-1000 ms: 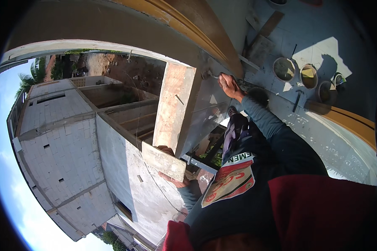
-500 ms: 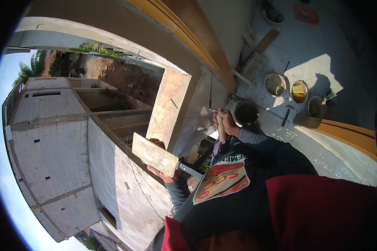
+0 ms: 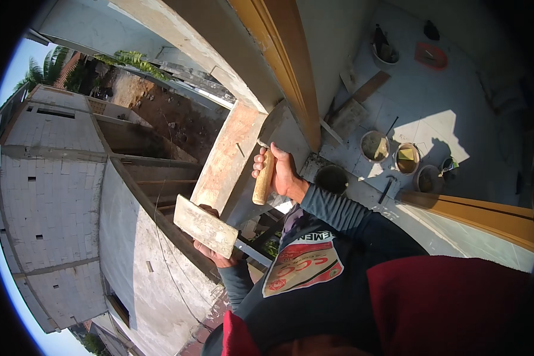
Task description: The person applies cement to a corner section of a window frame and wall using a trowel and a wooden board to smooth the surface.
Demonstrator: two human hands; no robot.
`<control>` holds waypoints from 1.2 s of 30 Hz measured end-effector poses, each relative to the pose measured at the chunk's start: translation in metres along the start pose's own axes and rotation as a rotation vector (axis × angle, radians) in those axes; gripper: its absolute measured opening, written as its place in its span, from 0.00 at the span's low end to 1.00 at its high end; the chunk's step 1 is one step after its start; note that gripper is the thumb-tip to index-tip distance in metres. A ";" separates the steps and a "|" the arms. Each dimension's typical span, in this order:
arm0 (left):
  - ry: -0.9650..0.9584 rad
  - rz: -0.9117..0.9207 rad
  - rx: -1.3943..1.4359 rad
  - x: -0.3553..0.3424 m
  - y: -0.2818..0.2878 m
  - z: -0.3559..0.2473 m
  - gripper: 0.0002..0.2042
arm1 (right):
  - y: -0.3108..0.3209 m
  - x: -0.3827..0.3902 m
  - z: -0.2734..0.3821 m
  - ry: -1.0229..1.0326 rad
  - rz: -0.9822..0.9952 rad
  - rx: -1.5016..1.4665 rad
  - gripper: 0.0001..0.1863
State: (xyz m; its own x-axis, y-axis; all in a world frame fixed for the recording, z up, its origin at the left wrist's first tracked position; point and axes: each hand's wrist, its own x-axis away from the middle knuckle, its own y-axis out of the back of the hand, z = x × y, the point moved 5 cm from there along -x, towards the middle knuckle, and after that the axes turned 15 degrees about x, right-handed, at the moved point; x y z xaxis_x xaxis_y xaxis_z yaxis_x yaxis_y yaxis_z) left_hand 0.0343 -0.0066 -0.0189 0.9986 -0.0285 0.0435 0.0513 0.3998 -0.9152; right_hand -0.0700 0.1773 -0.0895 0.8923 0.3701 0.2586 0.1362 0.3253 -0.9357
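Observation:
My left hand [image 3: 216, 254] is closed round a flat, plaster-stained board like a plasterer's hawk [image 3: 204, 228], its fingers partly hidden beneath it. In my right hand [image 3: 286, 172] is a trowel by its wooden handle [image 3: 263, 181]. Only a short bit of the trowel's metal shows past the fist; its blade is hard to make out against the wall. Beyond both hands runs a rough ledge [image 3: 228, 157] with a nail-like piece sticking up from it. The board is close to the ledge's near end, and the trowel is just right of the ledge.
To the right, past an orange-brown frame [image 3: 291, 65], several buckets stand on the tiles, including a grey one [image 3: 374, 146] and a dark one [image 3: 331, 180]. A hammer-like tool [image 3: 388, 188] lies near them. Beyond the ledge on the left is a drop toward a block building [image 3: 53, 196].
My right hand has moved left and up toward the ledge with the trowel, its handle now in fuller view. The left hand still holds the board. The whole view has shifted slightly.

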 end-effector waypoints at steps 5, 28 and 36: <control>0.022 0.017 0.011 -0.002 -0.001 0.001 0.33 | -0.061 0.016 0.016 0.048 0.071 0.072 0.18; 0.242 -0.016 -0.160 -0.073 0.075 0.038 0.27 | 0.036 0.136 0.127 0.311 -0.160 1.200 0.17; 0.252 -0.064 -0.127 -0.082 0.082 0.053 0.24 | -0.028 0.164 0.181 0.473 -0.103 1.412 0.14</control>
State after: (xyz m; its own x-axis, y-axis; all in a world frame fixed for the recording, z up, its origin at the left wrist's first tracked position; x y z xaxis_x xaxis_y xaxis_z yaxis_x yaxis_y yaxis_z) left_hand -0.0427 0.0772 -0.0762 0.9590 -0.2828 0.0170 0.0972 0.2720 -0.9574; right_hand -0.0052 0.3858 0.0227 0.9959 0.0745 -0.0514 -0.0660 0.9863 0.1513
